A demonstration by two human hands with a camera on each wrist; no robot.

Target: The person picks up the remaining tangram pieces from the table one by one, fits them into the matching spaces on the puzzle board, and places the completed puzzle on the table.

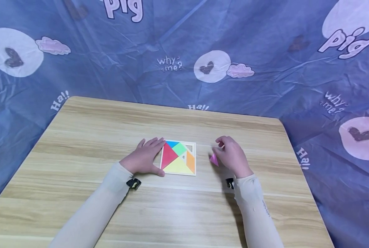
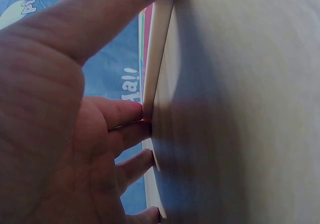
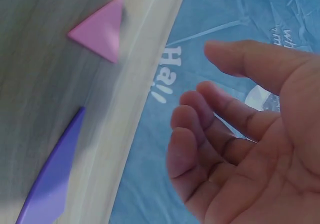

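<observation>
Five coloured pieces lie in a pale-rimmed tangram tray (image 1: 194,148), which rests on a wood-grain table (image 1: 159,213): a red triangle (image 1: 169,155), a blue triangle (image 1: 172,143), a green square (image 1: 179,149), a yellow triangle (image 1: 179,167) and an orange parallelogram (image 1: 190,162). Two triangular recesses, one at the far right corner and one among the green, yellow and orange pieces, show bare floors.

A person's left hand (image 1: 145,158) is spread along the tray's left side, fingers straight against the edge and thumb at the near left corner, probably to stop it sliding. Well apart from it, to the tray's right, the right hand (image 1: 233,156) hovers with fingers loosely bent, thumb and fingertips apart, nothing between them. Just beside its fingertips a pink triangle (image 1: 214,159) lies on the table, perhaps set there for easy reach.

A purple piece (image 3: 54,179) appears near the pink one only in the right wrist view; its lower end is cut off, so its full outline cannot be told. The right hand likely covers it from the head camera. The left wrist camera sees the tray nearly edge-on, hiding most pieces. Behind hangs a blue printed curtain (image 1: 125,62).
</observation>
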